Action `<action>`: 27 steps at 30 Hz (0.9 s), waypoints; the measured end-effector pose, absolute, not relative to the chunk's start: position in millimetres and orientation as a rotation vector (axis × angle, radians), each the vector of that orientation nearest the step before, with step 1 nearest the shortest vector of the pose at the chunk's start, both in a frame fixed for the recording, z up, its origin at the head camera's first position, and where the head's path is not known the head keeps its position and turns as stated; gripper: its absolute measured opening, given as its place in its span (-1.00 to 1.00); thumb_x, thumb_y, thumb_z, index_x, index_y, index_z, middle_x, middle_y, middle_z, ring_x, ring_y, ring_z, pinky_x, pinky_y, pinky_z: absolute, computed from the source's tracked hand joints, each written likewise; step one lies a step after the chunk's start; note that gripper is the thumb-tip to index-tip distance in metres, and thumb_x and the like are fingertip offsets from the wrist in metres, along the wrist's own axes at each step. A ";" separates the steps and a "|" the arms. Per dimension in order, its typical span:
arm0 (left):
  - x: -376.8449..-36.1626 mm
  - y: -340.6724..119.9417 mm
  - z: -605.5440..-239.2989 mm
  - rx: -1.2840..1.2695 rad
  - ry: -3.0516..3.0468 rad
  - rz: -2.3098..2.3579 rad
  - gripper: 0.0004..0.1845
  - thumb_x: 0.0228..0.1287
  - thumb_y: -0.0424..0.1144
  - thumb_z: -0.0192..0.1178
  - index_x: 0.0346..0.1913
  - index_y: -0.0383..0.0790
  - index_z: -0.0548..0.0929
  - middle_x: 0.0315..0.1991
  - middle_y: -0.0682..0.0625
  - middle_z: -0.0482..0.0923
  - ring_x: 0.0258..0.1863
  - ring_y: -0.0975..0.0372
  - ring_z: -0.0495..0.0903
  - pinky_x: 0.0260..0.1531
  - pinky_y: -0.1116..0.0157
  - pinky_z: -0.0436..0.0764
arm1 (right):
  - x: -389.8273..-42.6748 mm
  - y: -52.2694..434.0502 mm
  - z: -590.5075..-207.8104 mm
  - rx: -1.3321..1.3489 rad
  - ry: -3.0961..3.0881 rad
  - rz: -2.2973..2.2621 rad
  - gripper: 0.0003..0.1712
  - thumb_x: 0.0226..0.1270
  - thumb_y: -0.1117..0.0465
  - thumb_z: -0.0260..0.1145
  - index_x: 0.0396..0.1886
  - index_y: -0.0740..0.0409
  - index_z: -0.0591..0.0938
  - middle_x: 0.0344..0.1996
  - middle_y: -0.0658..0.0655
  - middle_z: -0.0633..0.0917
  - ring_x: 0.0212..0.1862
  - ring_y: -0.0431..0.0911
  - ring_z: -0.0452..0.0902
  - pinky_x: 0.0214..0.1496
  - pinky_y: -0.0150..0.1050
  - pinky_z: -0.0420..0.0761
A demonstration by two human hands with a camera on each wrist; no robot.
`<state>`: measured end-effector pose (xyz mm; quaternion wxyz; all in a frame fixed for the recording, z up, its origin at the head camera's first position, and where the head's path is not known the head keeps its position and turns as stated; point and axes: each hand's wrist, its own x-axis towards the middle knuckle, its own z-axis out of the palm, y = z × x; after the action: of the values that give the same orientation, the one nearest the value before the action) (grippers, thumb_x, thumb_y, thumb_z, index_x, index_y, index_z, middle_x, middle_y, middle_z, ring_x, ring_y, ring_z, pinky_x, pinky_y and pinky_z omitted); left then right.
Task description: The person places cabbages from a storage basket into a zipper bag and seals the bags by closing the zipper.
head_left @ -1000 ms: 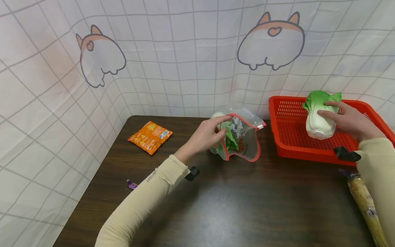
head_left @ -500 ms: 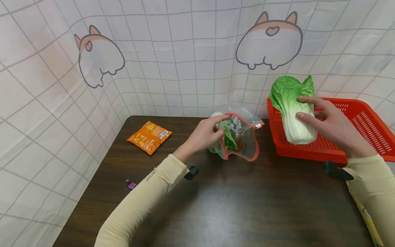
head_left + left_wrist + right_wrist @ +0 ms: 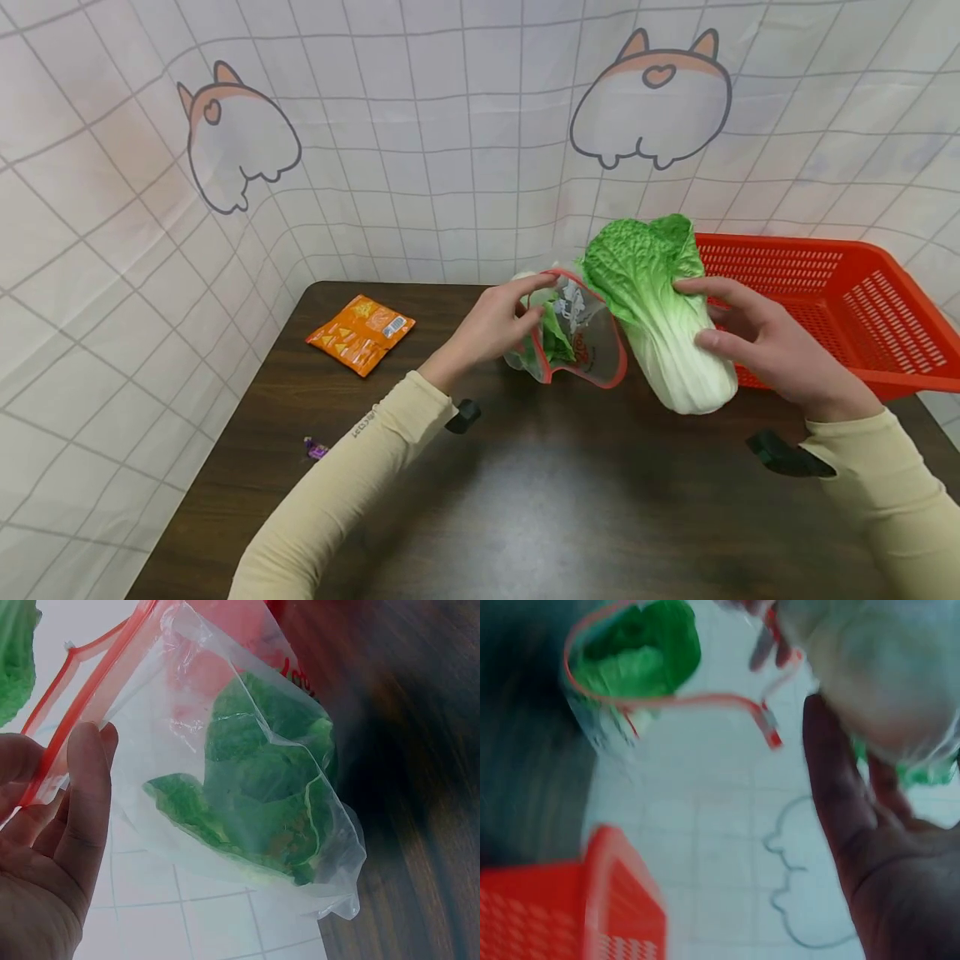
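My left hand pinches the red-edged rim of a clear zip bag at the back of the table, and the bag's mouth gapes. Through the film in the left wrist view, a green leafy vegetable shows inside the bag. My right hand grips a napa cabbage by its side, in the air just right of the bag. The cabbage's green leaves point up and left, overlapping the bag's right edge in the head view. Its white base tilts down to the right. Whether leaves and bag touch, I cannot tell.
A red perforated basket stands at the back right, behind my right hand. An orange snack packet lies at the back left. A small purple wrapped item is beside my left sleeve. A white grid-patterned cloth hangs behind the dark table.
My right hand has carried the napa cabbage out of the red basket, leftward to the bag, its leaves now tilted left. My left hand has kept its hold on the bag's rim.
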<state>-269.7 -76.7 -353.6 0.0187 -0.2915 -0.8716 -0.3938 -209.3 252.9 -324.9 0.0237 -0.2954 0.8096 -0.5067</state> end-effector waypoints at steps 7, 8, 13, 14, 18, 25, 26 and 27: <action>-271.6 -74.0 -354.6 -0.912 -2.710 -1.195 -0.46 0.42 -0.42 0.03 0.41 0.00 0.41 0.25 0.06 0.50 -0.66 0.30 0.54 -0.64 0.36 0.53 | -211.5 243.5 -353.5 -1.015 1.784 -1.778 -0.40 0.46 0.52 -0.10 0.45 0.12 0.25 0.14 0.23 0.50 0.04 0.01 0.55 -0.14 -0.09 0.67; -271.8 -73.8 -354.8 -0.912 -2.707 -1.195 -0.46 0.42 -0.44 0.02 0.41 0.00 0.41 0.17 0.06 0.55 -0.66 0.30 0.54 -0.64 0.36 0.53 | -212.1 242.1 -357.2 -0.993 1.698 -1.788 -0.41 0.47 0.51 -0.11 0.45 0.11 0.25 0.15 0.22 0.48 0.06 0.02 0.54 -0.11 -0.06 0.67; -271.4 -73.3 -355.2 -0.933 -2.717 -1.255 -0.45 0.46 -0.46 -0.04 0.44 -0.02 0.36 -0.41 0.03 0.62 -0.68 0.28 0.55 -0.65 0.34 0.58 | -215.4 236.1 -367.1 -0.948 1.552 -1.746 -0.46 0.50 0.49 -0.14 0.42 0.19 0.24 0.17 0.27 0.42 0.11 0.04 0.49 -0.04 -0.07 0.65; -271.3 -73.6 -355.2 -0.934 -2.720 -1.260 -0.45 0.46 -0.46 -0.04 0.44 -0.02 0.36 -0.46 0.03 0.60 -0.68 0.27 0.56 -0.64 0.34 0.58 | -216.0 235.2 -367.5 -0.941 1.574 -1.725 -0.47 0.50 0.48 -0.13 0.42 0.20 0.25 0.18 0.27 0.42 0.11 0.03 0.49 -0.04 -0.09 0.64; -271.0 -74.8 -354.9 -0.920 -2.728 -1.216 -0.45 0.46 -0.45 -0.03 0.43 0.00 0.37 -0.42 0.05 0.59 -0.68 0.25 0.54 -0.64 0.37 0.53 | -218.4 233.3 -367.5 -0.873 1.642 -1.662 -0.50 0.54 0.42 -0.11 0.43 0.21 0.24 0.22 0.31 0.36 0.10 0.05 0.49 -0.03 -0.11 0.64; -270.2 -76.5 -355.4 -0.925 -2.752 -1.187 -0.45 0.45 -0.48 -0.05 0.44 -0.05 0.37 -0.30 -0.04 0.65 -0.55 0.29 0.61 -0.67 0.39 0.32 | -219.4 234.2 -366.3 -0.612 1.696 -1.660 -0.50 0.60 0.19 -0.07 0.46 0.04 0.22 0.22 0.38 0.26 -0.08 0.13 0.57 -0.15 0.03 0.66; -270.0 -76.7 -355.5 -0.929 -2.753 -1.201 -0.44 0.45 -0.49 -0.06 0.44 -0.05 0.36 -0.27 -0.03 0.65 -0.54 0.28 0.63 -0.68 0.39 0.33 | -219.3 234.2 -365.5 -0.563 1.710 -1.664 -0.50 0.60 0.15 -0.05 0.46 0.01 0.23 0.22 0.39 0.26 -0.12 0.14 0.59 -0.17 0.07 0.66; -269.8 -76.9 -355.8 -0.933 -2.750 -1.208 -0.43 0.44 -0.50 -0.07 0.44 -0.05 0.36 -0.23 -0.03 0.66 -0.54 0.29 0.64 -0.68 0.39 0.34 | -219.4 233.9 -364.5 -0.524 1.733 -1.668 -0.49 0.59 0.11 -0.03 0.46 -0.01 0.24 0.22 0.38 0.27 -0.14 0.15 0.59 -0.18 0.11 0.65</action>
<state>-269.8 -76.9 -355.8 -0.0021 -0.2966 -0.8743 -0.3842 -219.4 233.9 -364.5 0.3332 -0.2008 0.6638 -0.6388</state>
